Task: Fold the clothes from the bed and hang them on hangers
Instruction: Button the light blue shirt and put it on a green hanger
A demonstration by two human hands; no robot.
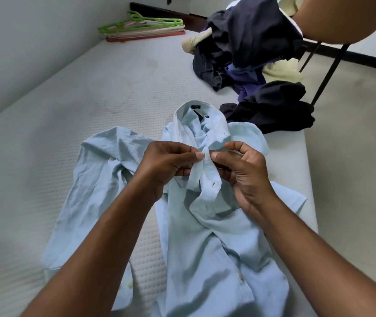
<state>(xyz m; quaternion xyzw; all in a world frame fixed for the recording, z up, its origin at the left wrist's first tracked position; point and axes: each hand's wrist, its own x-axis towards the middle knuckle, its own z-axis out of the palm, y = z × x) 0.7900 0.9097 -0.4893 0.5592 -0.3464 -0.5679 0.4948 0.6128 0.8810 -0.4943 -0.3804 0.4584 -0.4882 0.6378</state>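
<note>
A light blue button-up shirt (207,236) lies spread on the white mattress (45,156), collar pointing away from me. My left hand (166,165) and my right hand (246,175) both pinch the shirt's front placket just below the collar, thumbs almost touching. One sleeve trails off to the left. A stack of green, pink and cream plastic hangers (143,27) rests at the far end of the mattress by the wall.
A pile of dark navy, purple and cream clothes (248,49) sits at the far right of the bed, with a black garment (273,106) just beyond the collar. Another person's arm (342,17) shows at the top right. Pale floor lies to the right of the mattress edge.
</note>
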